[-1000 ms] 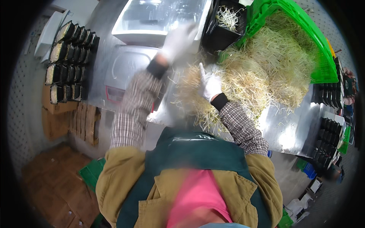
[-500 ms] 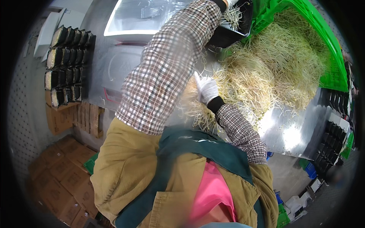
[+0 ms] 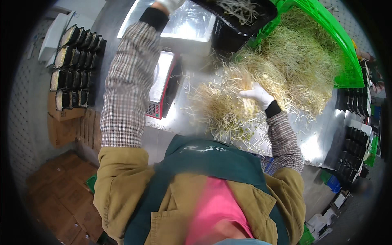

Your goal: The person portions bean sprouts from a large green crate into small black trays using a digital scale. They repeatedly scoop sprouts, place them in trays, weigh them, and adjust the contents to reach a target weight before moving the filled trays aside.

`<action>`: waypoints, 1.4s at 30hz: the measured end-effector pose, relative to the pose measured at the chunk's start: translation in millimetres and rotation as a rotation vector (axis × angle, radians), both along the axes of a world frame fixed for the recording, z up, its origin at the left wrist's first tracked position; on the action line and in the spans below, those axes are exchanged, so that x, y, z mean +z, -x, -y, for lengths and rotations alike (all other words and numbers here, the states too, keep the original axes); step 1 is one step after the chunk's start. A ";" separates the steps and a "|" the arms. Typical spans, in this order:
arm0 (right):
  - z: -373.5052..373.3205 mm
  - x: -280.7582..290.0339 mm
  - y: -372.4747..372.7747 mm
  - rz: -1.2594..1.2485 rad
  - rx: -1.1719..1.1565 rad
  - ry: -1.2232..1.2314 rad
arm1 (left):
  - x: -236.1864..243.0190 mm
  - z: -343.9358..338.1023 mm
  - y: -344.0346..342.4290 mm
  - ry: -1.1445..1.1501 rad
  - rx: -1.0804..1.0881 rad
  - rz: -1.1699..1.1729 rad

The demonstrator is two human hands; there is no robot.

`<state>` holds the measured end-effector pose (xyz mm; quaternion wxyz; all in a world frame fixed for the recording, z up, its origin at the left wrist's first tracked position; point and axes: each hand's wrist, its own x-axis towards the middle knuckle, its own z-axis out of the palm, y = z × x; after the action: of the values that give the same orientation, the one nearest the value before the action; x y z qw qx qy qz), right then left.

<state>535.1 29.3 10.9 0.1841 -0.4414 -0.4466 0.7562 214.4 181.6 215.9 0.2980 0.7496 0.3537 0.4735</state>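
- two hands in thin white gloves are over one shiny grey metal surface (image 3: pixel 304 141), well apart from each other.
- the right hand (image 3: pixel 261 96) is at the near part of a loose heap of pale, thin sprouts (image 3: pixel 281 73). its fingers go in among the stems, so i cannot tell how tightly the grip is closed, or if it holds a bunch.
- the left hand (image 3: pixel 169 4) is cut by the upper edge, above a white rectangular box with clear shiny plastic (image 3: pixel 187 43); its grip i cannot tell.
- the heap lies in front of the body and to the right, probably so that the right hand reaches it easily.
- a bright green plastic basket with holes (image 3: pixel 347 69) stands behind the heap, perhaps laid with its opening toward the person to let the sprouts come out.
- a black plastic tray (image 3: pixel 263 18) with some sprouts inside is just left of the basket, maybe for a short reach.
- a flat red-and-white device with keypad (image 3: pixel 163 87) is beside the left sleeve, its keys toward the person, seemingly for easy reading.
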 end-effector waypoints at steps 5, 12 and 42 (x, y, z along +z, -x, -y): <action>-22.6 80.7 -37.8 0.176 0.435 -0.387 | -55.4 65.6 38.1 -0.030 0.149 0.050; -44.1 154.2 90.5 1.247 0.995 -0.932 | -153.2 123.7 -7.7 0.078 0.250 -0.241; -19.8 24.0 379.0 0.841 0.529 -1.572 | -211.7 148.7 270.5 0.099 0.119 -0.661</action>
<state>156.1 49.1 34.9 0.0750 -0.3114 -0.9468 0.0316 -56.1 32.9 4.2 0.1750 0.8252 0.4971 0.2036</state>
